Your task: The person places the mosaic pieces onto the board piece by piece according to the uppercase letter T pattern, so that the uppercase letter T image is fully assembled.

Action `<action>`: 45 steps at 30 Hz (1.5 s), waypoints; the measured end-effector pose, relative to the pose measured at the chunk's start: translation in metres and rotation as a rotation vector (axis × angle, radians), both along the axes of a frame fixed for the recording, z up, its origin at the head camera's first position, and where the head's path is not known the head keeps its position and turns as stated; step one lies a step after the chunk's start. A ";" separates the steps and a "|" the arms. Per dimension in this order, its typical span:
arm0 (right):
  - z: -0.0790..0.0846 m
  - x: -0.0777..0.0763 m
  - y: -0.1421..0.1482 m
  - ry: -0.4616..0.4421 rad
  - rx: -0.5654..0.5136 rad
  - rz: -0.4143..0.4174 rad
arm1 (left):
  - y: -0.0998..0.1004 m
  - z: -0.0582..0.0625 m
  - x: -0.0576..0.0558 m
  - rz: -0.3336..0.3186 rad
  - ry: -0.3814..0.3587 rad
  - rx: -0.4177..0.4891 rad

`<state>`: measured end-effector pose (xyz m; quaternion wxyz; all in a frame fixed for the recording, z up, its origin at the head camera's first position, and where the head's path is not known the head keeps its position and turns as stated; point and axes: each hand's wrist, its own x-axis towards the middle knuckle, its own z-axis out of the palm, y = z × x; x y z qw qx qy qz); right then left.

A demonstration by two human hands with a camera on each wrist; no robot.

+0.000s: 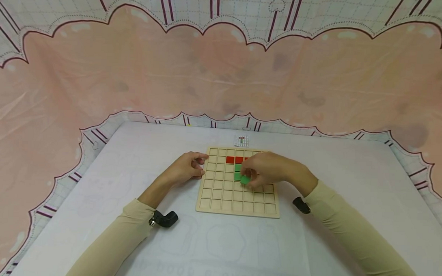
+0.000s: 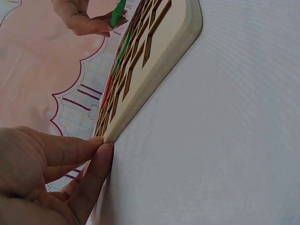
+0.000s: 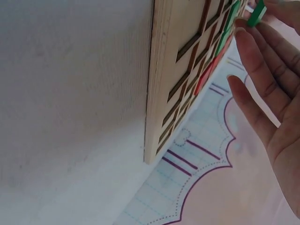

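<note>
A wooden grid board (image 1: 237,214) lies on the white table. My left hand (image 1: 186,167) touches its left edge with the thumb and a fingertip, which sit a little apart along the edge. Over the middle of the board, my right hand (image 1: 265,169) pinches a green square tile (image 1: 245,180) between thumb and fingers. In the right wrist view that tile (image 3: 257,13) is tilted above the grid. Red tiles (image 1: 230,160) form a row near the board's far side, partly hidden by the right hand. Green tiles (image 1: 237,176) sit in cells below them.
A small printed card (image 1: 241,141) with a coloured grid pattern lies just beyond the board's far edge. The white table (image 1: 217,247) extends around the board. Behind it hangs a peach cloth (image 1: 223,81) with a scalloped border.
</note>
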<state>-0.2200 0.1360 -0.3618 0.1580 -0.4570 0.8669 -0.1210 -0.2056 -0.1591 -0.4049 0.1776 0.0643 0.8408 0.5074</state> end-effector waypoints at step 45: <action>-0.009 0.006 -0.008 0.061 -0.003 0.039 | -0.001 0.000 0.000 -0.009 -0.005 0.022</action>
